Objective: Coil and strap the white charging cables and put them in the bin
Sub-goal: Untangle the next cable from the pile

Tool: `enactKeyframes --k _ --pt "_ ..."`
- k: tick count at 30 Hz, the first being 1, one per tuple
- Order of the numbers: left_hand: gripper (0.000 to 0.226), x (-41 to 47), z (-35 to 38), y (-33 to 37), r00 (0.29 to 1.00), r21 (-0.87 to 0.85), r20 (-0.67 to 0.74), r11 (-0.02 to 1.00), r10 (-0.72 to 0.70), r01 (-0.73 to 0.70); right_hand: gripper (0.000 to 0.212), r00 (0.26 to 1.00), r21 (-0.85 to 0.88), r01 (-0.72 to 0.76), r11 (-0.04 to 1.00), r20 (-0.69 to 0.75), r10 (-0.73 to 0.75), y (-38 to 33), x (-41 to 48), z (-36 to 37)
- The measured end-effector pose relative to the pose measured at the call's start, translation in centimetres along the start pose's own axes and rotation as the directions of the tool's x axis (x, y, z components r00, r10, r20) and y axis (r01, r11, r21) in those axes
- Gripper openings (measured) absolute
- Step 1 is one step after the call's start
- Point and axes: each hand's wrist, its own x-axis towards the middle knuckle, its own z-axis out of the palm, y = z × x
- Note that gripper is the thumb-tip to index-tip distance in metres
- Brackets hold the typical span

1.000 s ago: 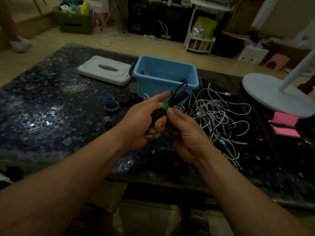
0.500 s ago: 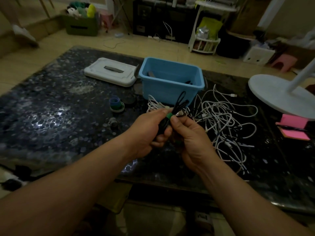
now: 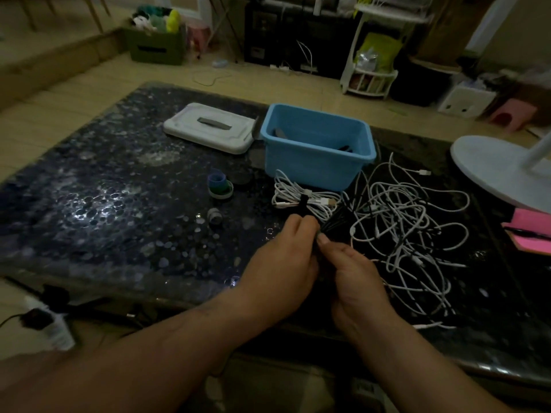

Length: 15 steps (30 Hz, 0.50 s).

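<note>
The dark speckled table [image 3: 119,204] fills my view. The blue bin [image 3: 316,162] stands on it at twelve o'clock from my hands, with its white lid [image 3: 208,132] lying flat at the bin's nine o'clock. The loose white cables [image 3: 402,222] sprawl in a tangle at two o'clock. My left hand [image 3: 283,257] and right hand [image 3: 357,281] meet, fingers [image 3: 298,225] curled, both pinching a black bundle [image 3: 338,225]. One coiled white cable [image 3: 298,198], strapped at its middle, lies just in front of the bin.
</note>
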Motion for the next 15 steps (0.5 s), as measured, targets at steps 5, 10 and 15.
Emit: enactKeyframes --k 5,10,15 --pt "0.013 0.7 -0.5 -0.2 0.998 0.142 0.041 0.989 0.045 -0.050 0.013 0.999 0.036 -0.005 0.999 -0.038 0.007 -0.2 -0.7 0.6" --pt "0.013 0.6 -0.9 -0.3 0.995 0.196 0.089 0.979 0.041 -0.058 0.022 1.000 -0.041 0.007 0.999 -0.025 -0.008 0.0 -0.8 -0.3" --pt "0.019 1.2 -0.7 -0.2 0.998 0.176 0.055 0.984 -0.019 0.009 0.015 0.999 -0.045 0.048 0.998 0.012 -0.048 -0.5 -0.4 -0.5"
